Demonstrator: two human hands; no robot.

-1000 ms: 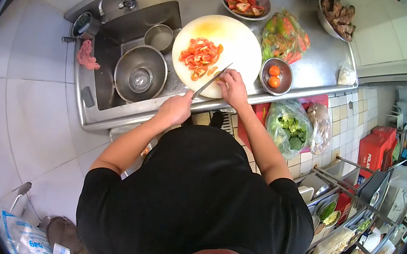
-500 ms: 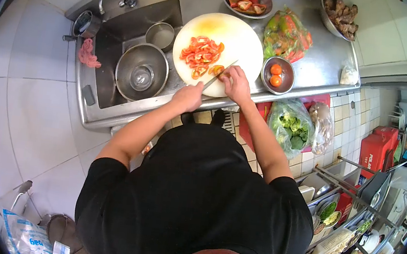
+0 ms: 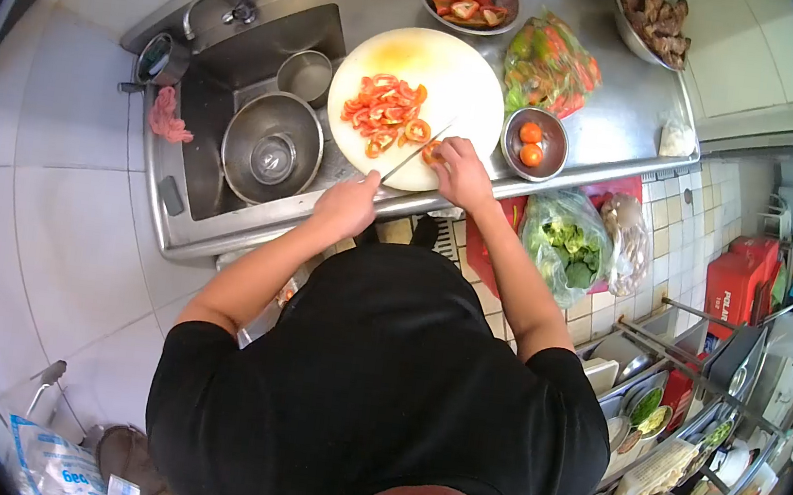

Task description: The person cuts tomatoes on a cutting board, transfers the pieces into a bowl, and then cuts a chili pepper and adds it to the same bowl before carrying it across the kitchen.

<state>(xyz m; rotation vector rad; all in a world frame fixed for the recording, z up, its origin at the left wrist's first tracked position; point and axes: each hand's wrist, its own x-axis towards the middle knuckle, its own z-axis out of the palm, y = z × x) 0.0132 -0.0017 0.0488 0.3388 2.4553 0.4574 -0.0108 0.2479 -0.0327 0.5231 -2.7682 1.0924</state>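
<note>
My left hand (image 3: 346, 207) is closed round the handle of a knife (image 3: 413, 157), whose blade points up and right over the round white cutting board (image 3: 479, 81). On the board's near right part, my right hand (image 3: 465, 173) grips a piece of tomato (image 3: 431, 153) right beside the blade. Its fingers hide much of that piece. To the left of the blade lies a pile of cut tomato (image 3: 383, 107), with a tomato slice (image 3: 418, 131) at its edge. A small metal bowl (image 3: 558, 155) by the board contains two whole tomatoes (image 3: 531, 144).
A sink (image 3: 199, 157) with metal bowls (image 3: 301, 183) is on the left. Behind the board stand a bowl of cut red peppers (image 3: 468, 9), a bag of peppers (image 3: 546, 67) and a bowl of browned meat pieces (image 3: 658, 33). Bagged greens (image 3: 568, 247) sit below the counter edge.
The knife and my left hand have shifted slightly left and toward me. A tomato slice now lies apart, left of the blade. The whole view has shifted a little.
</note>
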